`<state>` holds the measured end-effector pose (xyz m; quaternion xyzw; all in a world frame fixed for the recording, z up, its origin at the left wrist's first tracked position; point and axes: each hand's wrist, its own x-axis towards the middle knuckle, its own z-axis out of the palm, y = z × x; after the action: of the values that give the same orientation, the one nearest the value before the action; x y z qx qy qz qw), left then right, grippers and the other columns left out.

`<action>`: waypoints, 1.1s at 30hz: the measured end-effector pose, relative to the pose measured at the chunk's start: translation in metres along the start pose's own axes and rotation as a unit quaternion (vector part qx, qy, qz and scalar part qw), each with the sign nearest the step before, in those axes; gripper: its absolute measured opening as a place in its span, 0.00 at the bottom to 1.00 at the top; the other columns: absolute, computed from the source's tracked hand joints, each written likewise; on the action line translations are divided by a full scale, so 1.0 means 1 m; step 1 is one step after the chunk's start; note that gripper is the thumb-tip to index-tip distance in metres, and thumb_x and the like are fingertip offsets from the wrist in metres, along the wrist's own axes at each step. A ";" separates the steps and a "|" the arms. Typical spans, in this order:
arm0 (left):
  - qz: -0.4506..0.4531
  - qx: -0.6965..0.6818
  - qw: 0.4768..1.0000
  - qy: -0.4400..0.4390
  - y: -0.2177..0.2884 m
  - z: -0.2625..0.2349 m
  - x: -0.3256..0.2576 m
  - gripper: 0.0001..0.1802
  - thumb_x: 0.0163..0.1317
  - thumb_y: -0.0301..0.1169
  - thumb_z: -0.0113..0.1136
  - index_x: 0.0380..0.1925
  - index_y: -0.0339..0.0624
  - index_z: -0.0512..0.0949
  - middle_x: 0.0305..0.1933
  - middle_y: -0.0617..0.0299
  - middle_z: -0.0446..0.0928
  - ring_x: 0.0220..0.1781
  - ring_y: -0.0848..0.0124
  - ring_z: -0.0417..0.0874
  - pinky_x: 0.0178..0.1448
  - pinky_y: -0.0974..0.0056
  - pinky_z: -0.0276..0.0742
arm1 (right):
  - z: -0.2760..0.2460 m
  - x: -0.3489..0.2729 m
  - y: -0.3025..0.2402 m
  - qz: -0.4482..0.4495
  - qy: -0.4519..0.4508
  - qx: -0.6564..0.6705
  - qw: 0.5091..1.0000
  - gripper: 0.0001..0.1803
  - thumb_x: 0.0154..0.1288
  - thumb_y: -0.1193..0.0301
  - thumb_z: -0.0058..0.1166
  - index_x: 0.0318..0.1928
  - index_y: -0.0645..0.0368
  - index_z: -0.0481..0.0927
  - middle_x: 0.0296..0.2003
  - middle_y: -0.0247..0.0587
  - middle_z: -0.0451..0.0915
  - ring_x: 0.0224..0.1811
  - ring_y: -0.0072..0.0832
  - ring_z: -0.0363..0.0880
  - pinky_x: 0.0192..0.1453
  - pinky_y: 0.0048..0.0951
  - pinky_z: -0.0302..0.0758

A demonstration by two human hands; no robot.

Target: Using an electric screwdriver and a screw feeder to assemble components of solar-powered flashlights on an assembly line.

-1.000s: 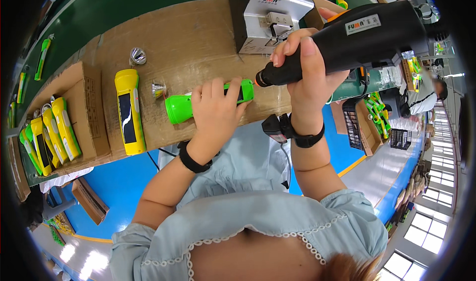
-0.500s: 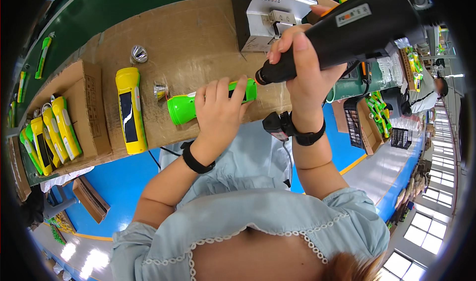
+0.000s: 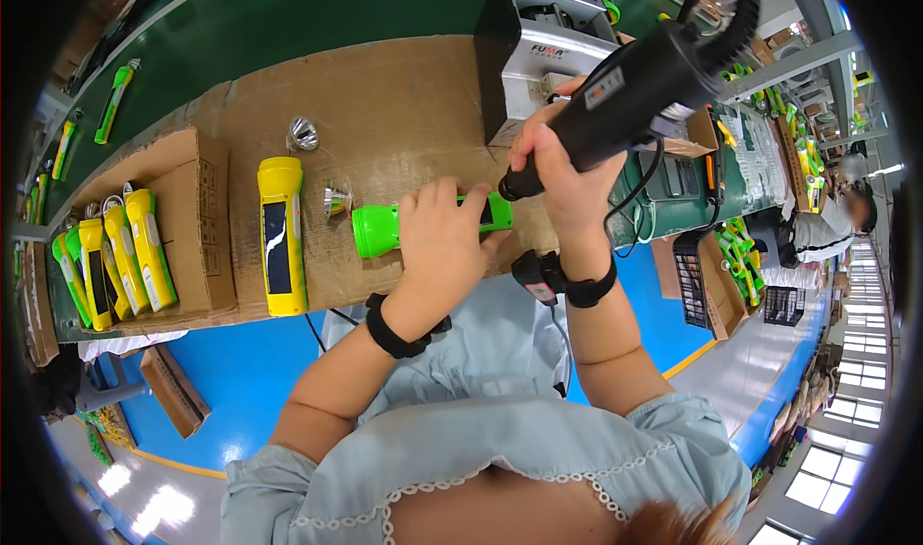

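Note:
A bright green flashlight (image 3: 377, 230) lies on its side on the cardboard-covered bench (image 3: 404, 112). My left hand (image 3: 442, 242) is clamped over its body, holding it down. My right hand (image 3: 565, 175) grips a black electric screwdriver (image 3: 639, 79), whose tip meets the tail end of the green flashlight. A small silver reflector cone (image 3: 336, 200) sits just left of the flashlight's head.
A yellow flashlight (image 3: 278, 235) lies to the left, a second silver reflector (image 3: 303, 134) beyond it. A cardboard box (image 3: 197, 228) at far left holds several yellow and green flashlights. A grey machine (image 3: 538, 45) stands behind the screwdriver. A green conveyor belt (image 3: 288, 12) runs along the back.
The screwdriver's body has tilted up and back toward the far right while its tip stays at the green flashlight. My left hand keeps its hold.

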<state>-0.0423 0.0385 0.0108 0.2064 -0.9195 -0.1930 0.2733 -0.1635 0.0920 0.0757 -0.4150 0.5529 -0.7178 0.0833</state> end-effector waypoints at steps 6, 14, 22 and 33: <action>-0.022 0.006 1.000 -0.007 -0.001 -0.005 0.002 0.26 0.39 0.43 0.72 0.43 0.52 0.80 0.37 0.59 0.73 0.41 0.60 0.74 0.42 0.57 0.63 | -0.008 0.003 -0.002 -0.024 -0.026 0.068 0.997 0.30 0.60 0.74 0.54 0.59 0.68 0.56 0.22 0.43 0.74 0.20 0.28 0.74 0.26 0.28 0.74; -0.021 0.028 0.999 -0.040 0.010 0.006 0.000 0.28 0.39 0.42 0.73 0.44 0.50 0.79 0.38 0.57 0.72 0.44 0.59 0.73 0.44 0.56 0.63 | -0.019 0.016 -0.026 -0.115 -0.016 0.115 0.986 0.30 0.59 0.79 0.53 0.59 0.73 0.55 0.21 0.40 0.75 0.21 0.23 0.75 0.28 0.22 0.74; -0.002 -0.125 0.992 -0.012 -0.003 -0.049 -0.011 0.31 0.40 0.32 0.73 0.49 0.44 0.74 0.49 0.51 0.70 0.50 0.54 0.72 0.57 0.53 0.63 | -0.036 0.074 -0.022 -0.213 0.098 0.075 0.969 0.26 0.61 0.80 0.51 0.59 0.68 0.59 0.21 0.42 0.76 0.19 0.25 0.75 0.26 0.25 0.75; 0.008 -0.003 0.998 -0.064 -0.046 -0.062 -0.021 0.26 0.41 0.34 0.72 0.44 0.43 0.76 0.41 0.56 0.72 0.49 0.56 0.71 0.56 0.54 0.62 | -0.037 0.059 -0.022 -0.096 0.015 -0.002 0.995 0.28 0.63 0.75 0.51 0.62 0.65 0.58 0.22 0.43 0.72 0.19 0.30 0.73 0.25 0.33 0.74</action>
<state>0.0228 -0.0054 0.0285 0.1856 -0.9362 -0.2065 0.2156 -0.2195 0.0931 0.1232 -0.4553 0.5130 -0.7276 0.0050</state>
